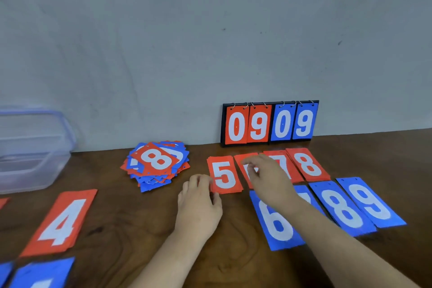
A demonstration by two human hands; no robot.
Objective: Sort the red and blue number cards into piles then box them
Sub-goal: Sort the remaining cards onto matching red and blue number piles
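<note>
Fingers (198, 181) of my left hand (198, 203), centre frame, curl at the lower-left corner of the red 5 card (225, 175), thumb against its bottom edge, in what reads as a pinch. The fingers (252, 167) of my right hand (266, 177) bend down over the next red card (240, 161) to its right; they are blurred, and I cannot tell whether they grip it or merely press on it. Right of centre, a row of red cards running to the red 8 card (308, 165) lies flat on the wooden table (117, 217), edges overlapping. A blue row lies just below it, with the blue 6 card (275, 220), blue 8 card (341, 208) and blue 9 card (371, 201); my right forearm crosses this row. A mixed pile (159, 163) of both colours sits left of centre near the wall, a red 4 card (60, 222) lies at lower left, and the clear plastic box (30, 147) waits at the left edge, its contents not legible. A flip scoreboard (270, 123) leans on the wall behind. I judge these cards thin, light and bendable, lying too flat to lift from the middle. A free corner or long edge is the place to take hold, nail slid under. Their faces look slick, so a gathered stack will likely slip unless squared and held by both long sides before boxing. They may crease rather than break.
</note>
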